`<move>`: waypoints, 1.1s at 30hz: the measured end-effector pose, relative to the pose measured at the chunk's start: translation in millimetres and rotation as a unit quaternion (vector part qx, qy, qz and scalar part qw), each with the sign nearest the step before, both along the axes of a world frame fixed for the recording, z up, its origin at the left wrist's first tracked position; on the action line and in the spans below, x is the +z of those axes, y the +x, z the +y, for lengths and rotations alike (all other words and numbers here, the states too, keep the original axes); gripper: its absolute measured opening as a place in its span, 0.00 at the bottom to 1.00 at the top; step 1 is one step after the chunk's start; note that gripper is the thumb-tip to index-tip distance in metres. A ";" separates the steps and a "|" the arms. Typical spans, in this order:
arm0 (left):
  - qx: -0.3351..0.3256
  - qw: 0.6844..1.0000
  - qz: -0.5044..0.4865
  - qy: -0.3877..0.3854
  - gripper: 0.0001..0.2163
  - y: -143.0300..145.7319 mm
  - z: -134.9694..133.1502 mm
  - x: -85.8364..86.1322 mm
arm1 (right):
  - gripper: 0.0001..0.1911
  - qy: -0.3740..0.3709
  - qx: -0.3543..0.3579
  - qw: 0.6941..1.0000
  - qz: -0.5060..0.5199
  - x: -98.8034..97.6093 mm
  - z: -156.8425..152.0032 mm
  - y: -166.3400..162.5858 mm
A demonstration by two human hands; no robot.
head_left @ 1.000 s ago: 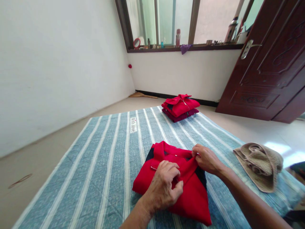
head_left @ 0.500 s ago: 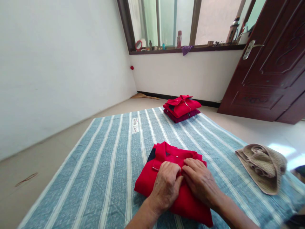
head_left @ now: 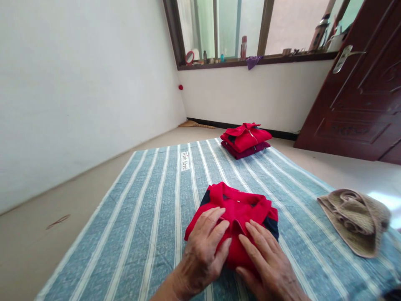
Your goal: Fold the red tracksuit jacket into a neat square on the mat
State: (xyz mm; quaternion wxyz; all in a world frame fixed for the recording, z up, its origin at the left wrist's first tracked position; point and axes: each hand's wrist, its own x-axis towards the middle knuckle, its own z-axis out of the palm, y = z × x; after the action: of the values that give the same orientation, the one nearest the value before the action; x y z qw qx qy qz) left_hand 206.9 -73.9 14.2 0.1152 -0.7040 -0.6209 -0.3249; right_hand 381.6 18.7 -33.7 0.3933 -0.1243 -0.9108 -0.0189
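A folded red garment with dark navy panels lies on a blue and white striped sheet spread on the floor. My left hand rests flat on the garment's near left part, fingers stretched out. My right hand lies flat beside it on the near right part, fingers extended. Both palms press down on the cloth and hold nothing.
A stack of two folded garments, red over maroon, sits at the sheet's far end. A crumpled beige knit item lies at the right edge. A dark wooden door stands right; a window sill with bottles runs behind.
My hands went from pinching and folding the red fabric to lying flat on top of it. The garment is now folded smaller. The view shifted slightly left.
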 end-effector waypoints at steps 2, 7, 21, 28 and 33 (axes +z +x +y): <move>-0.004 0.999 0.032 -0.035 0.18 -10.8 -19.3 -1.1 | 0.25 0.035 -0.005 0.999 -0.028 -0.5 -5.9 0.2; 0.016 0.984 0.134 -0.112 0.26 -28.3 -43.6 -26.7 | 0.25 0.050 -0.056 0.995 -0.070 -7.7 -16.3 -8.3; 0.020 0.980 0.193 -0.039 0.19 -35.7 -18.3 -46.9 | 0.27 0.136 -0.185 0.968 -0.102 -22.7 -27.2 -41.9; -0.033 0.970 0.193 -0.141 0.15 -39.2 4.7 -0.3 | 0.24 0.045 -0.188 0.964 -0.183 -0.1 -16.1 -46.8; -0.053 0.977 0.155 -0.137 0.15 -51.7 28.7 38.0 | 0.19 -0.219 -0.089 0.933 -0.273 58.7 38.5 -47.9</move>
State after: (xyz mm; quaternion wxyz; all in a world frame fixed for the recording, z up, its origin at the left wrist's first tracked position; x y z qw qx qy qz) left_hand 155.3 -45.2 52.2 0.0949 -0.7866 -0.5962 -0.1294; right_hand 333.7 57.2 25.0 0.0893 -0.2774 -0.9499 0.1127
